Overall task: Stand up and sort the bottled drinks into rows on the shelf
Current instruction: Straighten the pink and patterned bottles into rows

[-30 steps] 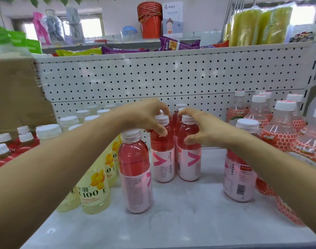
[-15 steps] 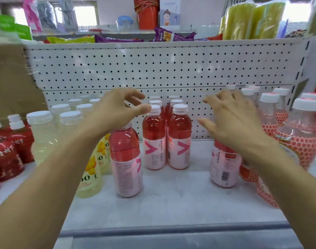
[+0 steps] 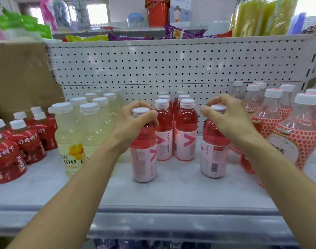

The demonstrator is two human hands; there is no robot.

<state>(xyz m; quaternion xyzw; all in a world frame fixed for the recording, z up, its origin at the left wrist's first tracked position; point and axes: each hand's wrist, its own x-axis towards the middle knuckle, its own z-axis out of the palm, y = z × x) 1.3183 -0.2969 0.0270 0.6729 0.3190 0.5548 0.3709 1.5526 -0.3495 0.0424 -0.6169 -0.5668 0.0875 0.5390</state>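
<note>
Reaching in over the grey front lip of the shelf (image 3: pixel 171 211) with two bare forearms. Gripping with the left hand (image 3: pixel 133 123), fingers curled tight round the neck just under the white cap, a pink drink bottle (image 3: pixel 143 159): upright on the shelf, standing in front of and just left of the double row of pink bottles (image 3: pixel 185 135), close beside that row's front left bottle. Holding with the right hand (image 3: pixel 229 117), thumb at the cap's side and fingers arched over its top, the white cap of a second pink drink bottle (image 3: pixel 214 155): upright as well, barcode turned forward, standing in front of and right of the double row, apart from it by a clear gap. Lined up two abreast and running back to a white pegboard panel (image 3: pixel 171 65), the double row itself, white-capped, pink V marks on the front labels. Left of the double row, pale lemon drinks (image 3: pixel 71 141) in rows, yellow fruit printed on the nearest label; farther left, squat red juice bottles (image 3: pixel 8 155). Right of the double row, clear bottles with red honeycomb-pattern wraps (image 3: pixel 297 137), also in rows. Well left of the double row and farther back, brown cardboard (image 3: pixel 18 74). Above and behind the double row, on an upper shelf, snack bags (image 3: pixel 128 37), a stack of orange-red buckets (image 3: pixel 158 13) and yellow rolls in clear plastic (image 3: pixel 261 17).
</note>
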